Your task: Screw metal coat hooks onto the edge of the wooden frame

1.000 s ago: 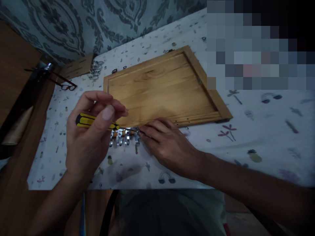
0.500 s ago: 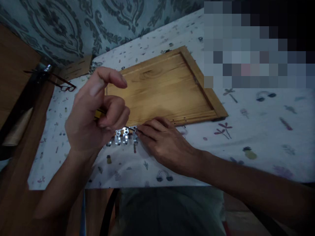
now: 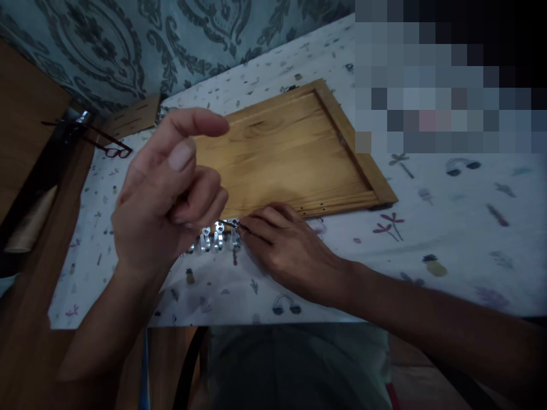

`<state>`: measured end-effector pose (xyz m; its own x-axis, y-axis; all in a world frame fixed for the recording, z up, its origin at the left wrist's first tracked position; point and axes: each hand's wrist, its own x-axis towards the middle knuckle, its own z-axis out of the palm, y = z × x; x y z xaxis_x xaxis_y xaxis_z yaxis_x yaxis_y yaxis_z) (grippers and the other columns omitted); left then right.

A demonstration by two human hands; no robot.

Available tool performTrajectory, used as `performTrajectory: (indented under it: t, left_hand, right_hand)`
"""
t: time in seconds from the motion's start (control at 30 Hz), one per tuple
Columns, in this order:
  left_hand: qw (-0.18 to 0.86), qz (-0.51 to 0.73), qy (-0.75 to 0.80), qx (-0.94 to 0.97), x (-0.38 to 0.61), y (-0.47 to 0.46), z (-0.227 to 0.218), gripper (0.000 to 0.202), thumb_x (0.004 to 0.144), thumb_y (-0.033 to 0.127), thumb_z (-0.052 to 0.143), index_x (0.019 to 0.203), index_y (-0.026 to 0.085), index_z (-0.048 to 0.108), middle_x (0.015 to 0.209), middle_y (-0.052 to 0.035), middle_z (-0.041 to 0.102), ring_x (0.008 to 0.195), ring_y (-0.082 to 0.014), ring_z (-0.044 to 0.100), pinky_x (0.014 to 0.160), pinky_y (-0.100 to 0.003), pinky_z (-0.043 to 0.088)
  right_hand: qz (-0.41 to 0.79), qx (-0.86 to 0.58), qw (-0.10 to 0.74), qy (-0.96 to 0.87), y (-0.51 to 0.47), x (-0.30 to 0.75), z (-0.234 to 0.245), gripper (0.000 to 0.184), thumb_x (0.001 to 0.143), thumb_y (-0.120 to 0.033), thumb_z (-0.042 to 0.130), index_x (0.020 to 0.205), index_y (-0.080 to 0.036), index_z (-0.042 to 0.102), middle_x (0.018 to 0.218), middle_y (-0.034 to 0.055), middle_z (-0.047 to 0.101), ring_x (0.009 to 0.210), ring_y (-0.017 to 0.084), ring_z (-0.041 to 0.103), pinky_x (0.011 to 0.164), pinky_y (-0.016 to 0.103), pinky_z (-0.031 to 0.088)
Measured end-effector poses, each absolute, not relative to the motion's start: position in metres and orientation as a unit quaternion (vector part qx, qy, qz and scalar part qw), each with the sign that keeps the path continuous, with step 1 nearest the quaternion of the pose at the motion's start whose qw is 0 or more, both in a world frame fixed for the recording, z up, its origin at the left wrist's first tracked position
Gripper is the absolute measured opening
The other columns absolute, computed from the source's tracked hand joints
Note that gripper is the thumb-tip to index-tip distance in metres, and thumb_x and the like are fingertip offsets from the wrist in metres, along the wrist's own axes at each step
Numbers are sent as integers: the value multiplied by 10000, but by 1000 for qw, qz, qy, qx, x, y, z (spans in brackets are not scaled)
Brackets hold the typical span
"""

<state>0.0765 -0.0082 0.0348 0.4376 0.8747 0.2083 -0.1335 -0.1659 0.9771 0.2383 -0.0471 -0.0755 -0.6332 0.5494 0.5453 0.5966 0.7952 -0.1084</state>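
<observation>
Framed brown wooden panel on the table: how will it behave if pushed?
The rectangular brown wooden panel should stay stiff: its edges look framed. It probably won't roll or tip, lying on its broad side across the white printed table cover.

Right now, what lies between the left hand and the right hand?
In the head view, a thin screwdriver shaft and silver metal clips show between the left hand and the right hand, beside the wooden panel.

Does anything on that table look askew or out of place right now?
Only the red glasses: their arms jut past the white cloth at left, which seems precarious. I see nothing spilled or damaged, though the upper right is pixelated.
</observation>
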Motion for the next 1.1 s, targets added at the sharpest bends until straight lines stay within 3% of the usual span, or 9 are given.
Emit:
performTrajectory:
  t: [0.13,0.33,0.5,0.67,0.77,0.83,0.97,1.1]
  left_hand:
    - [598,380,282,647,74,-6,38,113,823,328,695,893,252,650,398,116,198,294,-40,159,316,-206,203]
    - [473,481,394,624,76,-12,34,50,835,260,647,800,236,622,499,42,368,434,-107,367,432,-270,355]
    - [500,525,371,580,82,-20,32,134,935,273,545,850,197,615,506,50,304,419,-92,268,404,-270,258]
    - [538,505,337,585,86,-19,32,341,898,541,578,789,218,591,411,86,227,326,-72,205,336,-273,185]
    - [508,543,333,580,88,-16,27,395,869,584,596,699,228,575,414,73,263,340,-81,251,345,-283,214]
    - [451,572,345,592,88,-16,21,325,849,528,651,705,243,590,467,50,362,411,-107,352,414,-307,306]
    - [218,539,412,701,77,-24,12,117,863,395,655,858,279,647,748,-14,557,683,-181,556,620,-397,430]
    - [80,413,446,790,59,-32,18,131,864,373,646,957,281,633,821,-16,567,698,-165,547,580,-365,438]
  right_hand:
    - [-30,-318,280,-905,-47,239,-75,210,935,-116,507,1035,-73,687,1087,136,692,998,263,523,924,431,418]
    - [-31,-316,283,-905,-47,238,-76,208,939,-124,507,1035,-76,685,1080,140,691,994,262,520,902,434,414]
    - [-31,-315,293,-902,-47,238,-77,209,939,-117,502,1036,-76,683,1070,141,690,985,260,518,890,428,417]
    - [-31,-319,289,-902,-47,238,-76,190,937,-135,530,1024,-74,688,1066,124,696,983,255,535,919,413,417]
    - [-41,-318,292,-901,-46,238,-77,193,935,-133,531,1030,-79,690,1073,121,700,983,253,540,917,418,422]
    - [-45,-317,295,-900,-46,237,-77,202,936,-131,524,1036,-80,692,1087,124,701,993,253,540,921,423,427]
    - [-46,-324,293,-898,-47,237,-77,227,959,-143,494,1055,-100,695,1121,119,700,1005,248,544,920,427,431]
    - [-31,-319,295,-900,-47,237,-78,210,943,-130,525,1066,-77,686,1120,136,696,1009,253,542,919,442,421]
